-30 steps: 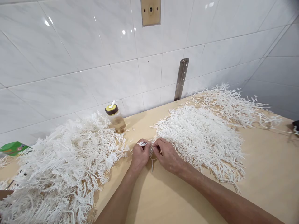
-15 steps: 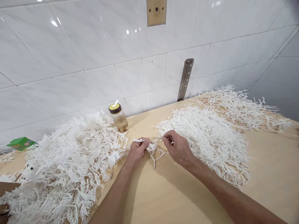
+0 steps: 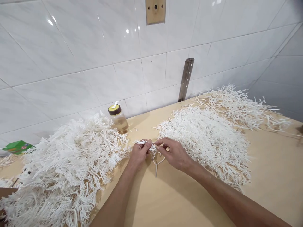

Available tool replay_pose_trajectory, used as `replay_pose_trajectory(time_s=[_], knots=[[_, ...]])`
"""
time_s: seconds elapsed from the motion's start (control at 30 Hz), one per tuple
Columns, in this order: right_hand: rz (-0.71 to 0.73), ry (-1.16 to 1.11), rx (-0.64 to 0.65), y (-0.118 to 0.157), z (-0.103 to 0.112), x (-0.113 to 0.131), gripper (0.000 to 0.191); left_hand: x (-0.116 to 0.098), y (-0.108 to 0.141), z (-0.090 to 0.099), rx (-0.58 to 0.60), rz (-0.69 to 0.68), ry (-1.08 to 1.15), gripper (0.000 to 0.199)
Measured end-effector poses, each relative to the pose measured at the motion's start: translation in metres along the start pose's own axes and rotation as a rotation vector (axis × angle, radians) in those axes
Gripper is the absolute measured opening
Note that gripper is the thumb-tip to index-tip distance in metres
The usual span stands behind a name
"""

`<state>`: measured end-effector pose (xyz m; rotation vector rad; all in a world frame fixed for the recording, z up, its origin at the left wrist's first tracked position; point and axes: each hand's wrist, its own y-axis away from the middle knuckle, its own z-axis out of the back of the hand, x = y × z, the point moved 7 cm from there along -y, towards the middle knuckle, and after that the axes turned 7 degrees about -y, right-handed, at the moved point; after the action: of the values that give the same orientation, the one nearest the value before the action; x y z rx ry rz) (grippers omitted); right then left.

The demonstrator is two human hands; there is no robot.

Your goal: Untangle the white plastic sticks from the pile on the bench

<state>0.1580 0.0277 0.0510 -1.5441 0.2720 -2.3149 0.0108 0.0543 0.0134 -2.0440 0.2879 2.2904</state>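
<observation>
My left hand (image 3: 141, 151) pinches a small white branching plastic piece (image 3: 155, 159) between thumb and fingers, above the middle of the table. Close on its right, my right hand (image 3: 171, 153) has its thumb and forefinger at the same piece's upper part; whether they grip it is too small to tell. The piece's thin stems hang down between the hands. A big heap of white branching pieces (image 3: 71, 167) lies to the left, and a flatter pile (image 3: 205, 138) lies just beyond my right hand.
A bottle with a yellow and dark lid (image 3: 120, 119) stands behind the left heap. Looser white branches (image 3: 239, 105) lie at the back right. A metal strip (image 3: 186, 78) leans at the tiled wall. A green packet (image 3: 17, 147) is at far left.
My right hand has moved left, from beside the piece to its upper part, next to my left hand. The view has shifted slightly.
</observation>
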Motion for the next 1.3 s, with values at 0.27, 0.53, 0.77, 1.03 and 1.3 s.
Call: replay_pose_trajectory(time_s=[0.27,0.53,0.77,1.03,1.3], knots=[[0.027,0.057,-0.085,0.001,0.000,-0.005,0.013,-0.004,0.001,0.000,-0.099,-0.108,-0.237,0.055],[-0.072,-0.030,-0.021,0.001,-0.003,-0.006,0.014,-0.003,0.000,0.000,-0.143,-0.108,-0.273,0.055],[0.012,0.032,-0.021,0.002,-0.004,-0.003,0.010,-0.004,0.001,0.000,-0.172,-0.123,-0.292,0.052],[0.165,0.104,0.011,0.007,-0.011,0.001,0.014,0.000,-0.002,0.000,-0.183,-0.123,-0.290,0.051],[0.002,0.083,-0.064,0.004,-0.003,-0.007,0.014,-0.007,0.000,-0.006,-0.012,-0.136,-0.147,0.043]])
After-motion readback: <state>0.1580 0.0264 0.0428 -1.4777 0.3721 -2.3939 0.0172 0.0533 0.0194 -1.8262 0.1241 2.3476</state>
